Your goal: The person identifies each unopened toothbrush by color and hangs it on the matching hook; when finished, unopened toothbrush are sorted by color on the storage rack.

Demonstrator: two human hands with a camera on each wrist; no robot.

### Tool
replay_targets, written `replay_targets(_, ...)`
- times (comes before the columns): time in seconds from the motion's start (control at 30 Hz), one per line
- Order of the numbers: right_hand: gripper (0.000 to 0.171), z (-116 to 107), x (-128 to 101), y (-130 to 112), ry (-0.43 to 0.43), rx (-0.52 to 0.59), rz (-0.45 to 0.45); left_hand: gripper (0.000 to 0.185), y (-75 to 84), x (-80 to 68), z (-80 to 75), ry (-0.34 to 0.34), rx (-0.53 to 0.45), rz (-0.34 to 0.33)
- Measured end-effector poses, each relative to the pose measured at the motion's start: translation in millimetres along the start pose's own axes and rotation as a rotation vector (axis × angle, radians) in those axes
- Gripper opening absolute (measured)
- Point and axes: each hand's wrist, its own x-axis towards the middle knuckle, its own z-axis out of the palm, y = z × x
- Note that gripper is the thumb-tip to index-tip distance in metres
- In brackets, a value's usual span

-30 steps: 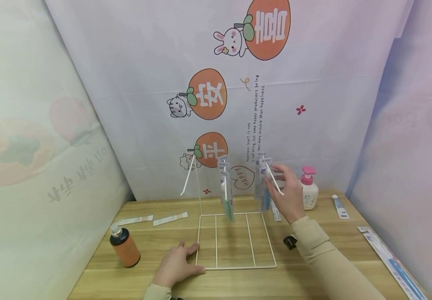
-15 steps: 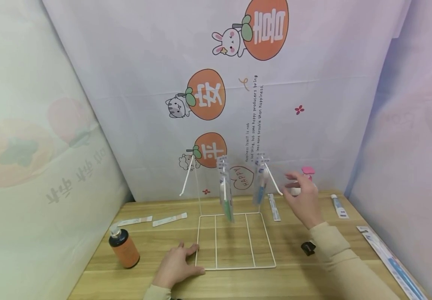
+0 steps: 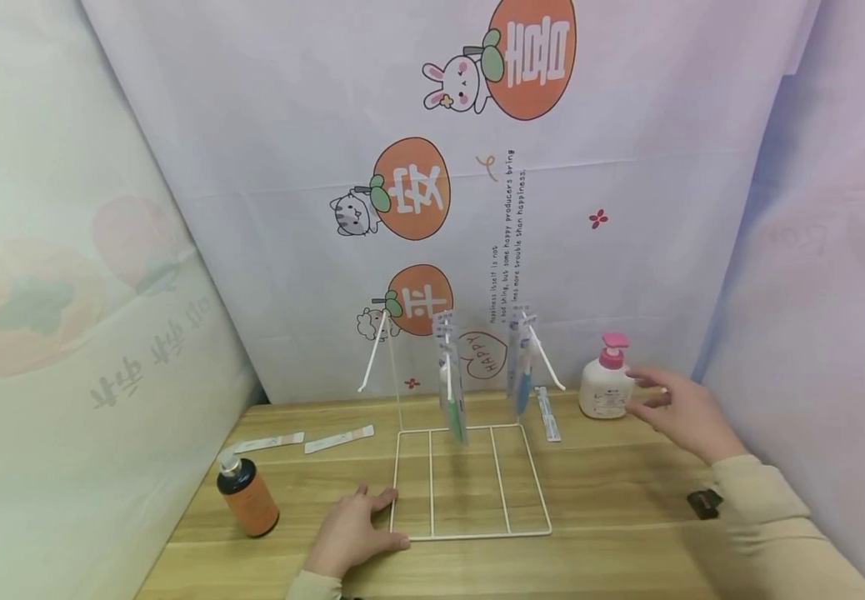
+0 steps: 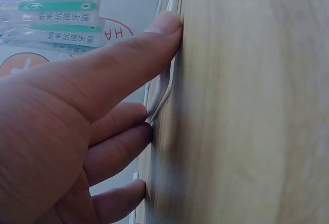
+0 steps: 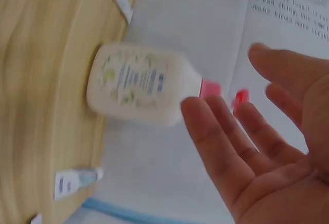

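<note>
My left hand (image 3: pixel 352 532) rests at the front left corner of a white wire display rack (image 3: pixel 470 537), its thumb on the front wire and fingers by the side wire. In the left wrist view the thumb (image 4: pixel 167 23) presses the wire. My right hand (image 3: pixel 683 414) hangs in the air just right of a white pump bottle (image 3: pixel 603 387) with a pink top, fingers spread and holding nothing. Packaged green toothbrushes (image 3: pixel 453 408) hang on the rack's middle hook. Packaged blue toothbrushes (image 3: pixel 525 379) hang on the right hook; the left hook (image 3: pixel 374 354) is bare.
An orange pump bottle (image 3: pixel 251 500) with a dark top stands at left. Flat slim packets (image 3: pixel 338 439) lie behind it, and a slim package (image 3: pixel 548 414) lies behind the rack's right side. A small tube (image 5: pixel 77 180) shows in the right wrist view. Fabric walls surround the table.
My right hand has let go of the blue toothbrush package on the right hook and moved right, past the white pump bottle. My left hand has stayed on the rack.
</note>
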Motion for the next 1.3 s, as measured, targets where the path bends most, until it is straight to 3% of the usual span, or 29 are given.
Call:
replay_targets(0.23, 0.061, -39.8, -25.1, 48.2, -0.212, 0.005, 0.101, 0.083, -1.6, 0.9, 0.9, 0.006, 0.009, 0.001)
replay_targets(0.53, 0.066, -78.3, -61.1, 122.8, -0.212, -0.216, 0.204, 0.083, -0.6, 1.6, -0.5, -0.003, 0.003, -0.004)
replay_targets(0.77, 0.073, -79.6, -84.2, 162.6, -0.303, -0.199, 0.285, 0.083, -1.5, 1.9, 0.0, -0.008, -0.003, -0.001)
replay_targets(0.97, 0.071, -65.3, -95.7, 186.8, -0.348, 0.041, 0.429, 0.083, -3.1, 1.6, 2.4, -0.002, -0.008, -0.007)
replay_targets(1.03, 0.069, -60.9, -97.7, 191.6, -0.35, 0.062, 0.453, 0.083, -3.1, 1.7, 2.6, -0.001, -0.013, -0.003)
replay_targets(1.3, 0.06, -55.5, -100.7, 193.7, -0.351, -0.067, 0.349, 0.083, -3.1, 1.9, 0.8, -0.005, -0.024, 0.004)
